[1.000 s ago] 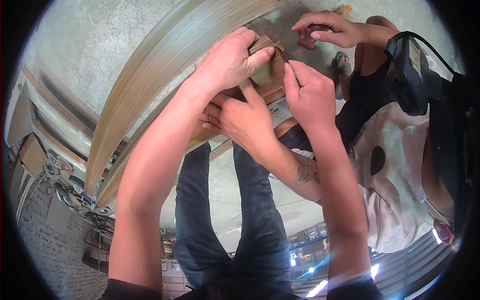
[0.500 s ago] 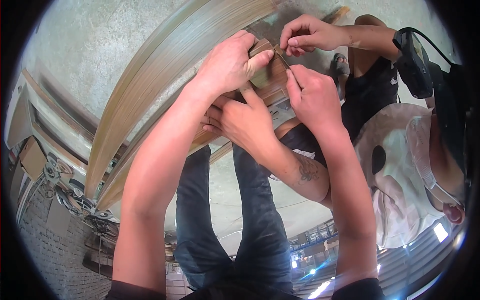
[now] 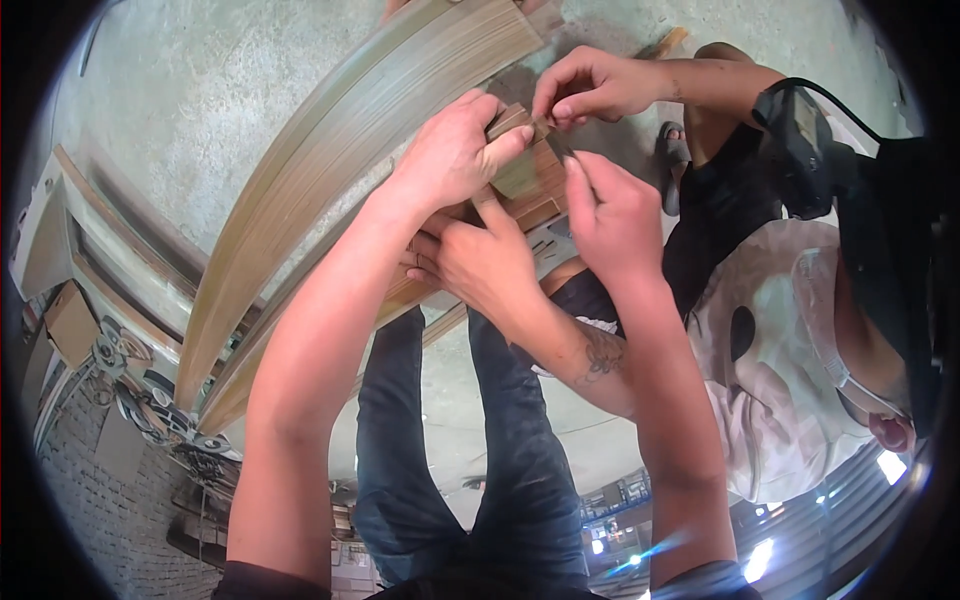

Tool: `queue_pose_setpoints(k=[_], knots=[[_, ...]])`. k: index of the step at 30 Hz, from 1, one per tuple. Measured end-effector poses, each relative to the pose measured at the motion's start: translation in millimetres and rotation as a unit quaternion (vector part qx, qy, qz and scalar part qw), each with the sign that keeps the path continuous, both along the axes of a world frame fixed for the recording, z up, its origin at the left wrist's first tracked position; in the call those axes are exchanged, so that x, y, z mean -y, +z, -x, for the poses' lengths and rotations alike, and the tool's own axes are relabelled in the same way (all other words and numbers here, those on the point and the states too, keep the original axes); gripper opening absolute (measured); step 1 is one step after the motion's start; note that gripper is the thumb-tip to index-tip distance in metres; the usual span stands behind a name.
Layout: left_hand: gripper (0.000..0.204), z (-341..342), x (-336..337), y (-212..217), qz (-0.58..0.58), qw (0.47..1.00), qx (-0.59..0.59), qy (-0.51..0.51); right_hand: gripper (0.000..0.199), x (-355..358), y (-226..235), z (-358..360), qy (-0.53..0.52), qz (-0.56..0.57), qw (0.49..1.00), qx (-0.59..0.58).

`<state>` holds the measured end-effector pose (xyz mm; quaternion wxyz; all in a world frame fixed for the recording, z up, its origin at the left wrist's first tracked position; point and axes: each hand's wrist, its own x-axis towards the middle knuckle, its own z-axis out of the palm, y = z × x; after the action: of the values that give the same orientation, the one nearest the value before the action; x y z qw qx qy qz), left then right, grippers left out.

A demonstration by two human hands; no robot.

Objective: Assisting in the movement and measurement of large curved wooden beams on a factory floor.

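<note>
Concrete floor (image 3: 200,110) behind, left hand (image 3: 455,155) clamped on small wood block (image 3: 525,180), right hand (image 3: 610,215) pinching its edge, co-worker's hands (image 3: 590,85) helping alongside, long plank stack (image 3: 330,170) left

The scene is being viewed from a single wide fisheye camera worn on the head, and it is being pointed steeply down. The person's own forearms are being seen coming in from the lower edge, very near the lens, with the left hand (image 3: 455,155) and right hand (image 3: 612,215) close to the centre. Straight lines are being bent toward the dark round rim. No second view is being provided.
</note>
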<state>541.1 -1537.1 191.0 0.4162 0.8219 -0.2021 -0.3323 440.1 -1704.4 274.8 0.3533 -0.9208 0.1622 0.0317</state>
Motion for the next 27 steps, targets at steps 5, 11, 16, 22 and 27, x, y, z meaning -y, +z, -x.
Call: queue_pose_setpoints(k=[5,11,16,22,27], knots=[[0.052,-0.5,3.2,1.9,0.032,0.999,-0.004,0.012,0.014,-1.4,-9.3,-17.4,0.053,0.028,0.998,-0.019],[0.05,-2.0,3.5,0.8,0.013,1.0,-0.017,0.001,0.019,-7.6,-0.6,-24.3,0.088,0.089,0.987,-0.1],[0.05,-3.0,5.3,0.7,0.018,1.0,-0.009,0.0,0.019,-13.2,4.7,-38.2,0.109,0.133,0.972,-0.159],[0.052,-0.8,4.9,-3.1,0.009,1.0,0.002,-0.009,0.017,-12.5,11.6,-38.7,0.124,0.158,0.96,-0.196],[0.054,-1.7,7.7,-1.9,0.005,1.0,0.006,-0.008,0.017,-11.0,12.2,-41.9,0.133,0.173,0.954,-0.205]])
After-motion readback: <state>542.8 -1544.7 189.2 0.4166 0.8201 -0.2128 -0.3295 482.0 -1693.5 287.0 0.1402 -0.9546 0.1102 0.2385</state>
